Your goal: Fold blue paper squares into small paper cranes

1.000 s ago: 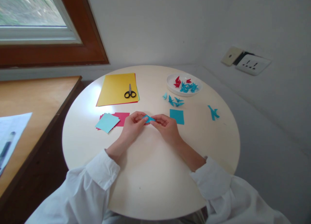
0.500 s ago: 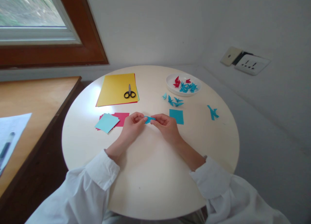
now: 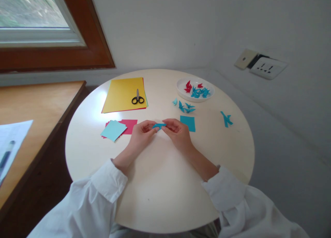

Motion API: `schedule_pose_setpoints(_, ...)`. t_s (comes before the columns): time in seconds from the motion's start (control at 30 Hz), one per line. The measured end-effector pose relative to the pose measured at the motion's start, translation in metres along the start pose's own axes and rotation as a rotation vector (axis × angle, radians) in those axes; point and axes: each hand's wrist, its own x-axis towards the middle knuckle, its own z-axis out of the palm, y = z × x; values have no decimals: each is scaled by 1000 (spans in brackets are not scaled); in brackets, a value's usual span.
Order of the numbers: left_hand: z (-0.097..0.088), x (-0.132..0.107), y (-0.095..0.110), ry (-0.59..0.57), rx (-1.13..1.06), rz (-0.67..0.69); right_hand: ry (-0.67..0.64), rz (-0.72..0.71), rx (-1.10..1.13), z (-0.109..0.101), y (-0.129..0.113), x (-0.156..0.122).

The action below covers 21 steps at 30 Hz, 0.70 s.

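Note:
A small folded piece of blue paper [image 3: 159, 125] is pinched between my two hands over the middle of the round table. My left hand [image 3: 143, 132] grips its left end, and my right hand [image 3: 178, 131] has its right end; fingers partly cover the paper. Just right of my right hand lies a flat blue paper square [image 3: 188, 123]. Several folded blue paper cranes [image 3: 185, 107] and a pale blue one [image 3: 175, 102] stand beyond it. By my left hand are a light blue square sheet [image 3: 113, 130] and pink sheets [image 3: 129, 126] beneath it.
Black-handled scissors [image 3: 138, 98] lie on yellow paper [image 3: 121, 93] at the back left. A white plate [image 3: 181, 93] holds red and blue cranes. Blue paper strips [image 3: 227, 119] lie at the right. A wooden desk [image 3: 38, 103] stands left, and walls border the table's back and right.
My fingers have shifted slightly on the blue paper, which now shows as a longer, narrower shape between them. Everything else on the table stays put.

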Motion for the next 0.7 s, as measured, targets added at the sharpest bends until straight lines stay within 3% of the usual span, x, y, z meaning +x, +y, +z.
schedule_pose_setpoints(0.2,1,-1,2,49,41,58,-20,-121,-136,-1,-1,-1)
schedule_pose_setpoints(0.5,1,-1,-10,47,127,160,-49,-183,-212,-1,-2,-1)
schedule_pose_setpoints(0.7,3,-3,-5,49,160,167,-53,-225,-269,0,-3,-2)
